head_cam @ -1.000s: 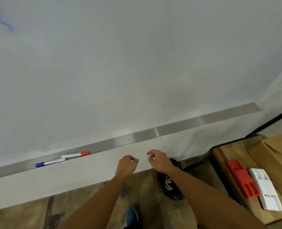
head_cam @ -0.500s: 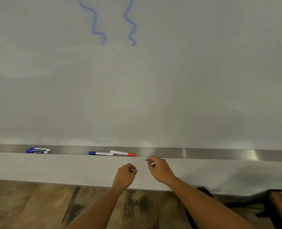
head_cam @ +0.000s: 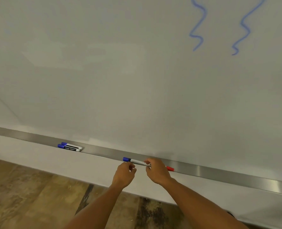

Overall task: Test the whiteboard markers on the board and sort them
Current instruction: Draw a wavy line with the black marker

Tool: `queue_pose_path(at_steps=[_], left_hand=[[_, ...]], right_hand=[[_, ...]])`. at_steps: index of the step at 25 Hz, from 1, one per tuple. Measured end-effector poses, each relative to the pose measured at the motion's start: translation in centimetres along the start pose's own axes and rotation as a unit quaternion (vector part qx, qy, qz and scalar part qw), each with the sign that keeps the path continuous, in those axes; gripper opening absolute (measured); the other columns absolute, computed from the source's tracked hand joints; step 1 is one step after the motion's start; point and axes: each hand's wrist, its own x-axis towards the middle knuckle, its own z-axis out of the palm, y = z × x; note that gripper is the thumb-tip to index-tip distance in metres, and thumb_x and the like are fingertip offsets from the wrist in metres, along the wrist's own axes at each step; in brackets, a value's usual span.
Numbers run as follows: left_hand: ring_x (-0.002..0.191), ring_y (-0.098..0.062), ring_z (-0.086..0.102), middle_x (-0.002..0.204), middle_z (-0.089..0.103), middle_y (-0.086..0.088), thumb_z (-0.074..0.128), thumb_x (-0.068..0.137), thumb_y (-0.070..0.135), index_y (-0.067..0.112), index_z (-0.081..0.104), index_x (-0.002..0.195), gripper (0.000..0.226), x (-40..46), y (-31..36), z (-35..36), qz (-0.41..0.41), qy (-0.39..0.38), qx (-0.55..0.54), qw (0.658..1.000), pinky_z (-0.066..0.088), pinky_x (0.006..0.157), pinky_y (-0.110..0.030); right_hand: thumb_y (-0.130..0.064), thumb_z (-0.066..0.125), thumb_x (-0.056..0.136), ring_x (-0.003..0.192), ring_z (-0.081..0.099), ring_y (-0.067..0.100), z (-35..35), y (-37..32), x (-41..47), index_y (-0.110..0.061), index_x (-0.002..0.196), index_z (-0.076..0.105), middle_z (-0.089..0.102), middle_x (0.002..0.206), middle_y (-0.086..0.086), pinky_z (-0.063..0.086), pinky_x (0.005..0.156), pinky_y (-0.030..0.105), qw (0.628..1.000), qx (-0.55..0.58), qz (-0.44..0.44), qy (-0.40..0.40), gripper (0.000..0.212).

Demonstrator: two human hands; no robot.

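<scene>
A blue-capped marker [head_cam: 133, 161] lies in the steel tray [head_cam: 219, 173] under the whiteboard [head_cam: 137, 71]. My right hand [head_cam: 156, 172] pinches its white right end between thumb and forefinger. My left hand [head_cam: 124, 174] hovers just below the marker's barrel with fingers loosely curled; no grip on it shows. A red-capped marker [head_cam: 170, 168] lies right of my right hand, mostly hidden behind it. Two more blue-capped markers [head_cam: 69, 147] lie side by side further left in the tray. Two blue wavy lines [head_cam: 198, 25] mark the board at the upper right.
Below the tray runs a white wall band [head_cam: 54, 164], and under it a worn wooden floor [head_cam: 29, 200]. A dark object [head_cam: 231, 214] peeks out at the lower right behind my right forearm.
The view has swung left along the board. Both hands rose to the tray, and my right hand took hold of the blue-capped marker's end.
</scene>
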Motion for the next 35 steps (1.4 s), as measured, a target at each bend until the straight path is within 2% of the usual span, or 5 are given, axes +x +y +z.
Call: queue_pose_path(at_steps=[9,20,26,30,35], left_hand=[[0.091,-0.012,0.06,0.106,0.065,0.003,0.06,0.094,0.028,0.019,0.064,0.111,0.019,3.0,-4.3,-2.8,-0.006,-0.023,-0.009,1.0,0.051,0.087,-0.025],[0.095,-0.011,0.058,0.115,0.063,0.001,0.057,0.096,0.029,0.019,0.062,0.116,0.023,3.5,-6.7,-5.5,0.002,-0.037,-0.027,0.999,0.05,0.089,-0.024],[0.127,-0.019,0.049,0.145,0.036,0.002,0.061,0.093,0.038,0.026,0.022,0.15,0.071,2.2,-5.4,-5.9,0.112,-0.047,0.053,0.991,0.048,0.101,-0.036],[0.107,-0.019,0.058,0.126,0.059,-0.002,0.05,0.097,0.043,0.022,0.056,0.123,0.034,0.7,-3.0,-6.0,0.204,-0.099,0.133,0.965,0.049,0.094,-0.03],[0.088,-0.02,0.063,0.103,0.067,-0.001,0.037,0.1,0.05,0.019,0.059,0.1,0.038,-1.7,0.0,-6.9,0.276,-0.109,0.239,0.924,0.05,0.079,-0.032]], right_hand=[[-0.03,0.049,0.1,0.124,0.041,0.025,3.9,-2.2,3.4,-0.026,0.134,0.053,0.052,0.134,-0.001,0.037,0.106,0.037,0.982,-0.187,0.027,0.02,0.034],[-0.037,0.05,0.101,0.11,0.047,0.022,6.4,-4.1,5.5,-0.03,0.118,0.062,0.061,0.116,-0.004,0.038,0.094,0.033,0.962,-0.274,0.01,0.017,0.022],[-0.034,0.041,0.105,0.111,0.056,0.017,5.5,-4.4,3.3,-0.028,0.132,0.054,0.061,0.125,-0.004,0.044,0.099,0.032,0.972,-0.226,-0.068,-0.005,0.031],[-0.034,0.039,0.105,0.107,0.056,0.019,3.5,-4.7,-0.2,-0.021,0.128,0.056,0.061,0.123,0.001,0.046,0.1,0.036,0.971,-0.204,-0.126,-0.016,0.032],[-0.061,0.038,0.094,0.081,0.061,0.013,-0.4,-5.4,-4.0,-0.025,0.096,0.067,0.07,0.091,-0.005,0.048,0.082,0.028,0.966,-0.212,-0.134,0.068,0.045]])
